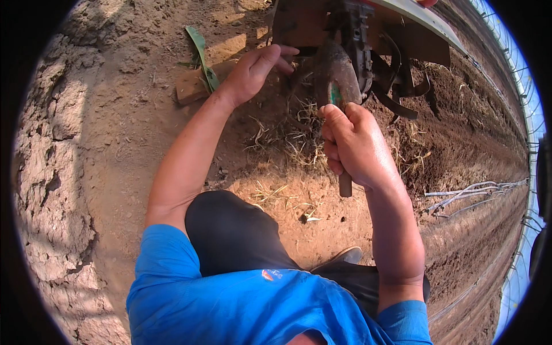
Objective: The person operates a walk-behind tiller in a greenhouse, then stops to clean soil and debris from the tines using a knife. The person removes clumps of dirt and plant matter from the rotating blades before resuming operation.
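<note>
My right hand (355, 138) is closed around the short handle of a hand trowel (338, 69), whose dirty metal blade points away from me, in front of a tiller's dark central housing (358, 39). Curved tiller blades (394, 92) stick out on the right of that housing. On the left, my left hand (258, 71) reaches toward the blades there, fingers spread and partly hidden; no object shows in it. Dry grass (302, 142) lies on the soil below the machine.
A brick (189, 86) with a green leaf (198, 45) lies left of my left hand. The tiller's metal guard (297, 23) overhangs the blades. Pale thin hoses (470, 192) lie on the soil at right. At the top edge, part of another person's hand (427, 2) shows.
</note>
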The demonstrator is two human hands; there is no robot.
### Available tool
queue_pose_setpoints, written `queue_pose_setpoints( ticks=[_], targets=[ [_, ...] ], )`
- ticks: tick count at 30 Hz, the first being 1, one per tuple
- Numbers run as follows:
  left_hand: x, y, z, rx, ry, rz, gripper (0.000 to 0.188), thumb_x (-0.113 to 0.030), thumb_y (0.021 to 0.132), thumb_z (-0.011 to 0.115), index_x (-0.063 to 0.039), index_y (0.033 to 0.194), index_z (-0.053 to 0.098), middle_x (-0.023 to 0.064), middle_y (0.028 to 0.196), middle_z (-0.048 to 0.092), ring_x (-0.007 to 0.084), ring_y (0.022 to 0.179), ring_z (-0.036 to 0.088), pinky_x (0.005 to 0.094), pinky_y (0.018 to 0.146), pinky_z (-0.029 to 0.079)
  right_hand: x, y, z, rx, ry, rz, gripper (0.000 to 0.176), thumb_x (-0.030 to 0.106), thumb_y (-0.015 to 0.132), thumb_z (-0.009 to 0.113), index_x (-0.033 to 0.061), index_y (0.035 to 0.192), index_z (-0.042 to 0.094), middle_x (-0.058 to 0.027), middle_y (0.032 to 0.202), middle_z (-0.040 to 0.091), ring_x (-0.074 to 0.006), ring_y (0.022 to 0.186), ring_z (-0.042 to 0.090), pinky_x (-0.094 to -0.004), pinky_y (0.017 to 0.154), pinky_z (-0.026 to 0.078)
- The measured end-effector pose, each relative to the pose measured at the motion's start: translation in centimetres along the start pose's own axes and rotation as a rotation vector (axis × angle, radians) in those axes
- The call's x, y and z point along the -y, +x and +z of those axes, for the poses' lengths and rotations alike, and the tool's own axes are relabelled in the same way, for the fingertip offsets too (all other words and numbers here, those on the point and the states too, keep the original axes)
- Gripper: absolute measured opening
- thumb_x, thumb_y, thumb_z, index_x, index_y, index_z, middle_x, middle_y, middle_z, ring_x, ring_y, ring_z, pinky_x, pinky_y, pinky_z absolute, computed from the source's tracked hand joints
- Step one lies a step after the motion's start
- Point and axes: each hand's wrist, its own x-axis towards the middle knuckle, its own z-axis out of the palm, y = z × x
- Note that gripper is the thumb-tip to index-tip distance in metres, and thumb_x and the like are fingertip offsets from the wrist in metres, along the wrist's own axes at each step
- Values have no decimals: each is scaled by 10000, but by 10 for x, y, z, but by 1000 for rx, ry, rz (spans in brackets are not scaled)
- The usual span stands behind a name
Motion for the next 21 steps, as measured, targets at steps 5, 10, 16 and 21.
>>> queue_pose_setpoints(
  ticks=[5,10,16,21],
  targets=[
    [-1,1,-5,20,47,37,658,-551,1104,277,-55,1406,588,75,994,759,184,1077,657,365,1081,404,-16,-12,26,-39,-672,-104,328,229,1059,503,-85,986,565,-306,812,664,-481,816,675,-536,725,532],
    [-2,3,-2,47,82,46,635,-531,1111,275,-68,1417,585,73,1008,754,188,1095,644,364,1080,409,-48,-9,34,-14,-746,-114,291,203,1037,510,-84,1031,553,-299,837,676,-473,840,683,-555,748,543],
    [-5,5,2,63,314,72,552,-485,1116,330,-96,1401,599,50,988,736,178,1036,652,357,996,473,-48,-29,21,-57,-671,-141,278,200,1038,527,-74,1044,574,-296,785,666,-481,793,677,-548,705,534],
    [-2,10,2,56,224,77,493,-448,1114,371,-107,1367,620,67,957,740,220,1005,680,361,965,492,-82,-10,23,62,-721,-237,313,228,1030,516,-63,941,591,-299,804,655,-485,826,659,-551,735,514]
  ],
)
